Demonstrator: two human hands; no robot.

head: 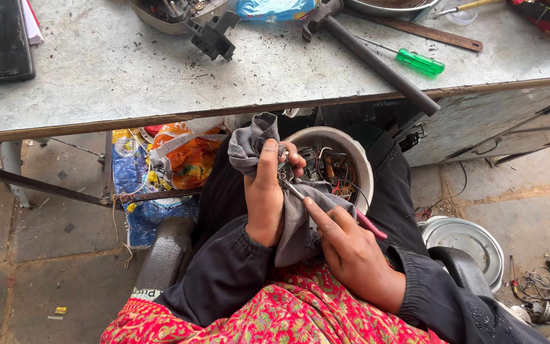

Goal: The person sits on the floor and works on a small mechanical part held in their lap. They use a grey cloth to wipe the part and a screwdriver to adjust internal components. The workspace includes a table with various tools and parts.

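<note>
Nearest me, my right hand [351,251] is pinching a slim pink-handled metal tool [332,210], its tip reaching up toward my left. My left hand [265,191] is clenching a crumpled grey cloth [291,226] and a small part I cannot make out. Just beyond, a round white metal housing [358,156] full of wires is resting on my lap. Farther off, a green-handled screwdriver [418,61] is lying on the grey workbench [97,70].

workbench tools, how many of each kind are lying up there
Green-handled screwdriver: 1
Hammer with dark handle: 1
Flat rusty metal bar: 1
Yellow-handled tool, only partly in view: 1
Total: 4
Not counted: the pink-handled tool in the right hand, below the bench.
</note>
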